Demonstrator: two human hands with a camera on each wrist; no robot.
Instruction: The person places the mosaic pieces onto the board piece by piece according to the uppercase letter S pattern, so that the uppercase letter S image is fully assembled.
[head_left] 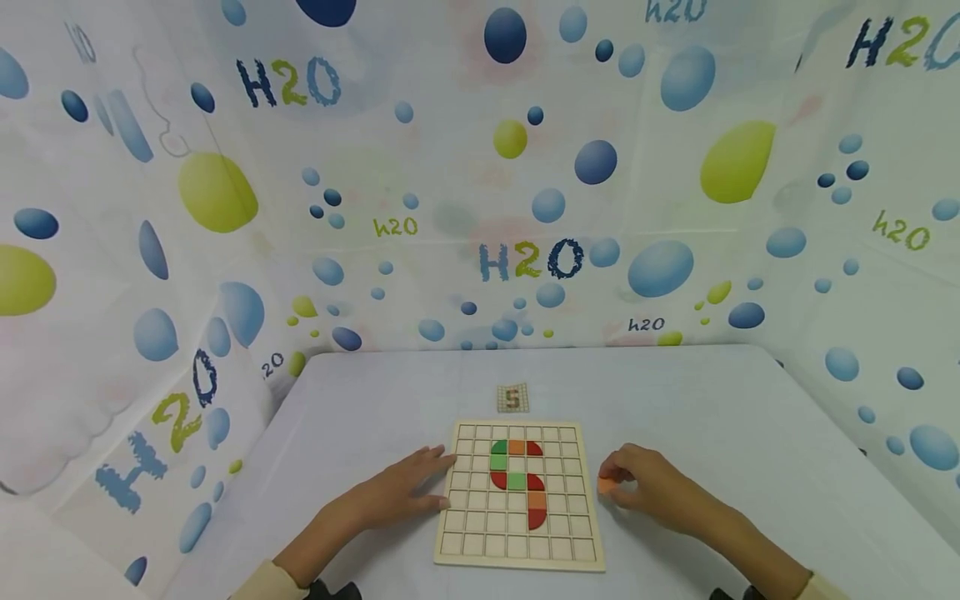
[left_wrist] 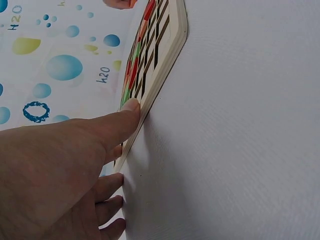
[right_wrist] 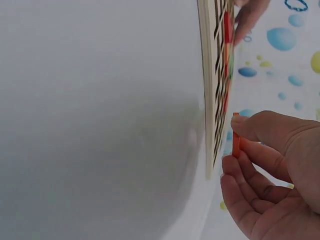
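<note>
A wooden grid board (head_left: pixel 480 546) lies flat on the table, its middle cells holding several green, orange and red tiles (head_left: pixel 517 481) in an S-like figure. At the board's left edge my left hand (head_left: pixel 401 490) rests with fingers spread and thumb against the rim; the left wrist view shows the thumb tip (left_wrist: pixel 131 105) on the frame. Just off the right edge, my right hand (head_left: pixel 656 483) pinches a small orange tile (right_wrist: pixel 236 145) between thumb and fingers. That tile is seen edge-on in the right wrist view, and its full outline is partly hidden by fingers.
Behind the board lies a small card (head_left: pixel 513 398) with a grid and an S-like figure. The white table (head_left: pixel 360 383) ends at a patterned curtain (head_left: pixel 450 167) with blue and green drops, which also hangs at both sides.
</note>
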